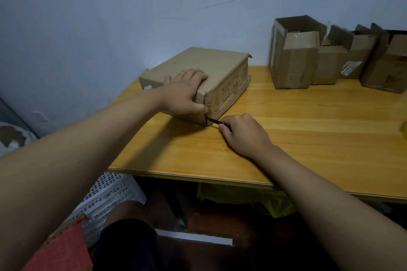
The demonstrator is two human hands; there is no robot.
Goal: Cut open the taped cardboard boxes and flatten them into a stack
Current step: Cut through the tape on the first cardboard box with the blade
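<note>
Two hands are at work on one flat cardboard box (202, 77), which lies under and just ahead of your left hand (184, 92) at the far left part of the wooden table (286, 138). Your left hand lies on the box's near top corner, fingers spread flat across the top while the thumb hooks down over the taped edge, pressing the box against the table. Your right hand (242, 134) sits just to the right of and nearer to you than that corner, knuckles up, fingers curled tightly round a thin dark cutter (214, 121). The cutter's tip reaches left from your right hand to the box's near vertical corner, directly below your left thumb, where a dark slit shows in the seam. Clear tape shines along the box side facing your right hand. Well beyond your right hand, against the wall, stand three open cardboard boxes (295, 57) with flaps up, side by side. Below your left forearm, beside the table edge, is a white perforated basket (112, 196).
</note>
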